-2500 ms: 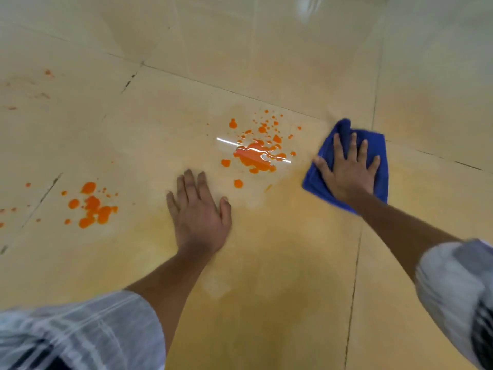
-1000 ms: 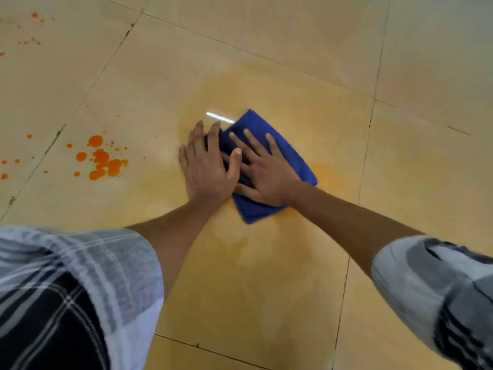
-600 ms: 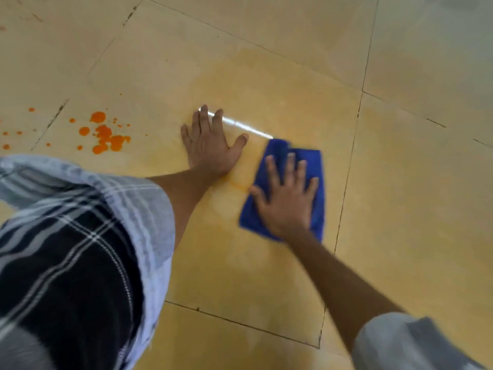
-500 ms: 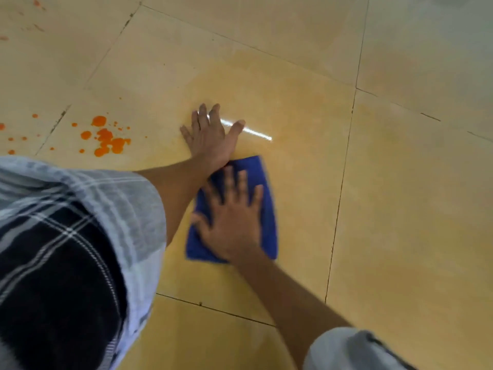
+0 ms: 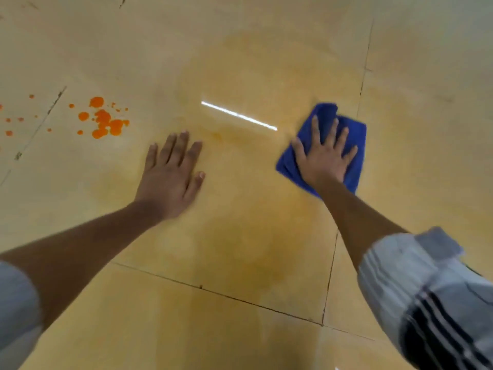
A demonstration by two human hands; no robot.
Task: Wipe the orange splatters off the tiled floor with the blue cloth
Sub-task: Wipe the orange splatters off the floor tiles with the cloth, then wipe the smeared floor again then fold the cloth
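Note:
The folded blue cloth lies flat on the tiled floor at the right. My right hand presses down on it with fingers spread straight. My left hand rests flat on the bare tile, palm down, well left of the cloth. A cluster of orange splatters sits on the floor to the upper left of my left hand, with smaller orange drops further left. A faint orange smear tints the tile between my hands.
Dark grout lines cross the floor below and to the right of my hands. A bright strip of reflected light shines on the wet tile between them.
My right hand has swept the cloth from near my left wrist out to the right. The big splatter seen at first has been wiped away. My left hand stays planted.

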